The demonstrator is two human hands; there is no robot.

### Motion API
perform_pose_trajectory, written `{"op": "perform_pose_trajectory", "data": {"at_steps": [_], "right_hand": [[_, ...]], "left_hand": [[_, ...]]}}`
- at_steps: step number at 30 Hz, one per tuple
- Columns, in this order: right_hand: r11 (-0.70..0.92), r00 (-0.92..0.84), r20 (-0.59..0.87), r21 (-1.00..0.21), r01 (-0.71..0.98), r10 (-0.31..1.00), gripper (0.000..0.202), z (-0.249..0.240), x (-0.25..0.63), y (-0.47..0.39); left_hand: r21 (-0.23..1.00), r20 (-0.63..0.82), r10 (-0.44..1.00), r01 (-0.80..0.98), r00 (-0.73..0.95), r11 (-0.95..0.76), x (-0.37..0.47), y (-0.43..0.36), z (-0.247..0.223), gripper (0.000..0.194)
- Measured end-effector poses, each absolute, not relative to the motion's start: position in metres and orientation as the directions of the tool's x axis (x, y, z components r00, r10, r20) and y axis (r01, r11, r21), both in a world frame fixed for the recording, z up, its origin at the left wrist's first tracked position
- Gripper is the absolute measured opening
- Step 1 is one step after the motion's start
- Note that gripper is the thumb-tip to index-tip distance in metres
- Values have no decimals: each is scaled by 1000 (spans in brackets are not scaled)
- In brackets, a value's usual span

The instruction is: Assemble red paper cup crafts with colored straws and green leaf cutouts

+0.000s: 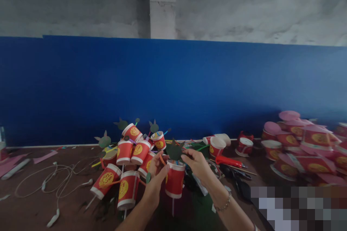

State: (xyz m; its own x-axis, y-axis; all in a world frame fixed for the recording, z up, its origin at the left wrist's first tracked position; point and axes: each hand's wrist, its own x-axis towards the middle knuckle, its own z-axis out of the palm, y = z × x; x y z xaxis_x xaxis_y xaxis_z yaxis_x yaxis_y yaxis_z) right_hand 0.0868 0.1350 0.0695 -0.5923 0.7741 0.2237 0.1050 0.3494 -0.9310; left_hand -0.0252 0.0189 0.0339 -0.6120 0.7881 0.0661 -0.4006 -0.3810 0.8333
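Note:
A red paper cup [175, 181] with a white rim and a white stick below it stands upright between my hands. My left hand [157, 177] is closed around its left side, with an orange strip by the fingers and a small green disc near the wrist. Above the cup's rim is a dark green paper head [175, 151] with pointed ears. My right hand [193, 160] pinches the lower right edge of this head. Some fingertips of my left hand are hidden behind the cup.
Several decorated red cups [125, 151] are piled to the left, near white earphones [54, 217]. Right of my hands lie a red tool [229, 161], loose cups [217, 146] and a black object [242, 188]. Pink-trimmed cups [316, 137] are heaped far right, before a blue panel [173, 86].

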Motion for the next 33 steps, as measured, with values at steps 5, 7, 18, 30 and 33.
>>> {"op": "perform_pose_trajectory", "data": {"at_steps": [5,7,18,30,33], "right_hand": [[345,-602,201,-929,133,773,20,71,87,135],[345,-605,192,-927,146,772,18,71,87,135],[377,-670,182,-913,157,719,13,68,82,125],[379,-671,207,-918,120,712,22,69,79,124],[375,-640,206,-916,139,740,36,72,82,127]], "left_hand": [[850,21,821,-422,-570,-315,-25,20,37,51],[842,15,826,-438,-563,-315,-25,20,39,48],[832,-24,864,-489,-503,-262,-27,22,38,27],[849,-65,782,-446,-620,-284,-29,21,45,30],[842,-60,773,-448,-632,-301,-28,20,48,31]]}}
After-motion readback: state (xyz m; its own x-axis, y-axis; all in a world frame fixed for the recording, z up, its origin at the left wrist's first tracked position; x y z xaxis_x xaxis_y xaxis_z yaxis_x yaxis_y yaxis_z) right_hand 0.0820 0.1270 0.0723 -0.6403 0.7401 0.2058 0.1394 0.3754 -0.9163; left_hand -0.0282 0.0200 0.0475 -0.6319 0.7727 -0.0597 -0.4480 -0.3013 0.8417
